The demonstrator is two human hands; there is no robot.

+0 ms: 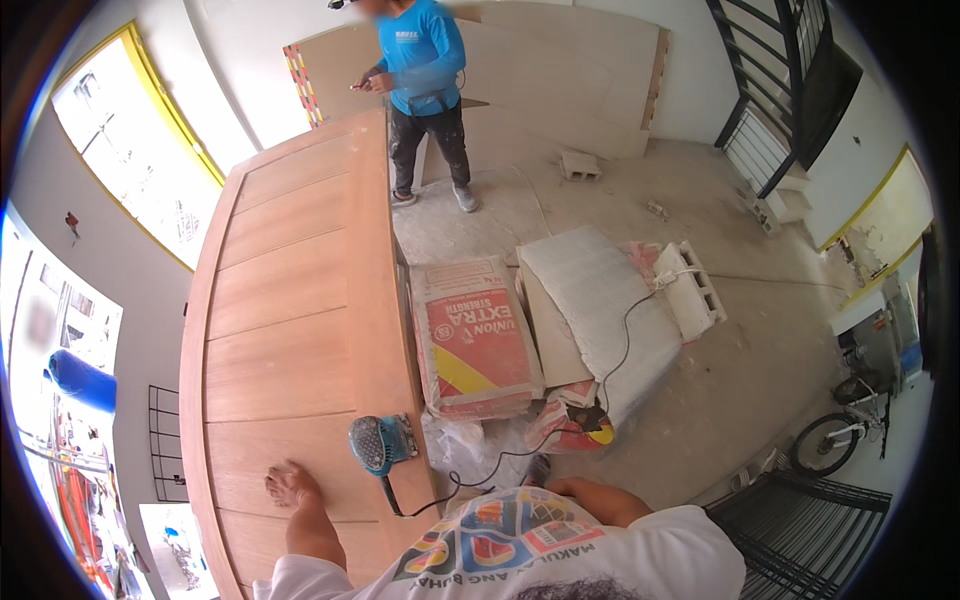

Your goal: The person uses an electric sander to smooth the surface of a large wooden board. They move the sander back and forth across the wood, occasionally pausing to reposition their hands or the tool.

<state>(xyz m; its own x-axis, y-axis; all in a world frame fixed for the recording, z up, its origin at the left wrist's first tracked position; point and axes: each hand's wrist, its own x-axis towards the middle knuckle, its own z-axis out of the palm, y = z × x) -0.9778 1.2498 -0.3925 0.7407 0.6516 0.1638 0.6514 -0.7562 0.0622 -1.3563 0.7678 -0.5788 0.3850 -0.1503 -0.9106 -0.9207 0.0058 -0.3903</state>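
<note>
My left hand (289,484) rests palm down on a wooden panelled door (296,375), which lies flat and raised. The hand holds nothing, and its fingers are slightly bent. Right of it, a teal and black finishing sander (381,444) sits near the door's long edge, apart from my hand. Its black cord (510,454) loops off the edge towards the floor. The right forearm shows beside my shirt, but my right hand is out of view behind my body.
Cement bags (480,337) are stacked beside the door. Next to them lies a silvery foil sheet (592,300), with a concrete hollow block (686,289) and a white plug connection (666,279). A co-worker (424,67) stands past the door's far end. A bicycle (832,442) stands at right.
</note>
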